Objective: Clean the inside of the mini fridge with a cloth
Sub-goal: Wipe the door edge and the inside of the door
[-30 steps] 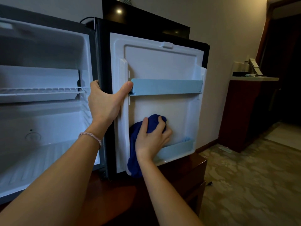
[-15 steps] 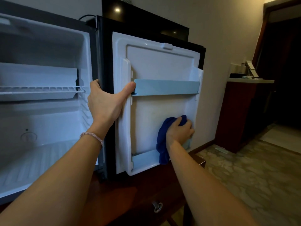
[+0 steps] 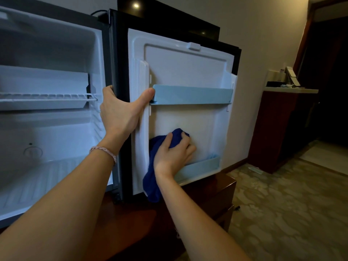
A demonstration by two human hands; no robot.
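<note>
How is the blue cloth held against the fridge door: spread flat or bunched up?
Bunched up. The blue cloth is gathered under the right hand against the door's inner panel, with a loose end hanging below the wrist.

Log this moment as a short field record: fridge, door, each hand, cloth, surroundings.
fridge: mini fridge open, lit inside, wire shelf in place, no food visible
door: fridge door swung open, pale blue upper rail and lower rail
left hand: left hand grips the door's hinge-side edge, thumb by the upper rail
right hand: right hand holds the blue cloth against the lower door panel
surroundings: dark wooden cabinet under the fridge, patterned floor
</note>
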